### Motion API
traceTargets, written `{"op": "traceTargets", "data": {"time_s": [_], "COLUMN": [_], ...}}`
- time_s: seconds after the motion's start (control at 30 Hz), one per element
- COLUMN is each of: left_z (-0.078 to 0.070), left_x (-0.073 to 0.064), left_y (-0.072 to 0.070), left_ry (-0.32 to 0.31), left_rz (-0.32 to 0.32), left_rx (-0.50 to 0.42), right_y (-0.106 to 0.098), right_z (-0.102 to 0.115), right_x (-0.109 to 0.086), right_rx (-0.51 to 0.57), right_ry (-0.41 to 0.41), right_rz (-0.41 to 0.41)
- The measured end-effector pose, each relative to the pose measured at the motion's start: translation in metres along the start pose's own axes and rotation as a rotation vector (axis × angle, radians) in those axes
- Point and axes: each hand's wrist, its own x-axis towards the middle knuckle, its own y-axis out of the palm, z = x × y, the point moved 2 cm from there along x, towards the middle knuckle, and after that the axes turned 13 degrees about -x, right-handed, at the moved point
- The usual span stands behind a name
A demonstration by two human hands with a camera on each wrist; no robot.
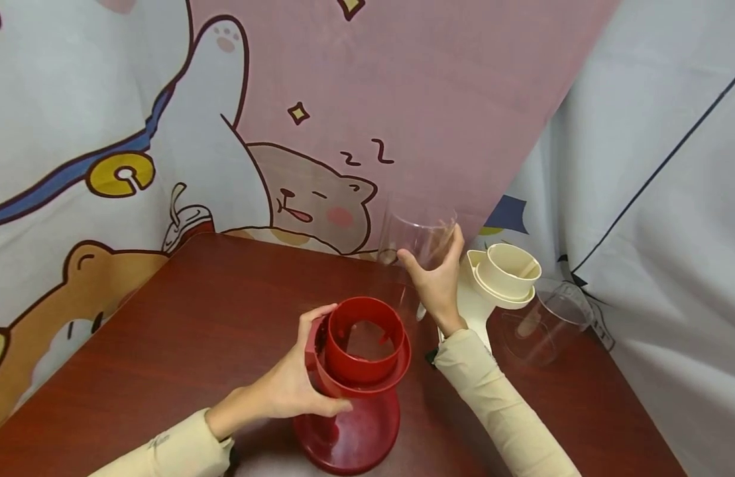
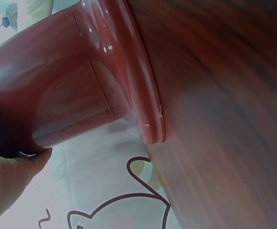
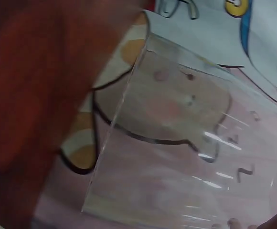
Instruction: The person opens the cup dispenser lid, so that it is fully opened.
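Note:
A glossy red stand (image 1: 362, 374) with a round collar on top and a wide disc base (image 1: 373, 440) is upright on the table. My left hand (image 1: 283, 389) grips its upper part from the left side, the thumb across the front. In the left wrist view the red column (image 2: 67, 86) and its flared base (image 2: 141, 105) show, with the thumb on the column. Behind and to the right, my right hand (image 1: 437, 285) holds a clear plastic cylinder (image 1: 411, 242) by its side. The right wrist view shows that cylinder (image 3: 172, 167) close up, its rim seemingly off the table.
To the right of my right hand stands a cream stand (image 1: 506, 286) of similar shape. Beyond it another clear container (image 1: 549, 324) is near the table's right side. A printed cloth (image 1: 439, 99) hangs behind the dark red-brown table (image 1: 224, 311), and white cloth on the right.

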Motion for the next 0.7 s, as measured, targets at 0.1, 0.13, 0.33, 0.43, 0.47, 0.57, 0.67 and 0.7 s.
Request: {"op": "traceTargets", "data": {"time_s": [0.1,0.13,0.33,0.43,0.47,0.57,0.67,0.7], "left_z": [0.0,0.0,-0.001,0.0,0.0,0.0,0.0,0.0], "left_x": [0.0,0.0,0.0,0.0,0.0,-0.001,0.0,0.0], "left_y": [0.001,0.001,0.001,0.001,0.001,0.0,0.0,0.0], "left_ry": [-0.002,-0.002,0.001,-0.004,-0.004,-0.008,-0.003,0.0], "left_rz": [0.004,0.004,0.002,0.005,0.006,0.006,0.003,0.002], "left_rx": [-0.006,-0.007,0.005,0.0,-0.003,-0.008,-0.001,0.003], "right_y": [0.003,0.004,0.01,0.015,0.016,0.017,0.014,0.012], "right_z": [-0.011,-0.014,-0.034,-0.056,-0.062,-0.071,-0.061,-0.057], "right_x": [-0.007,-0.009,-0.018,-0.022,-0.022,-0.023,-0.026,-0.027], "right_rx": [-0.025,-0.027,-0.045,-0.036,-0.028,0.006,0.012,0.006], "right_ry": [0.042,0.048,0.085,0.093,0.094,0.096,0.119,0.126], "right_rz": [0.017,0.025,0.078,0.085,0.088,0.105,0.134,0.141]}}
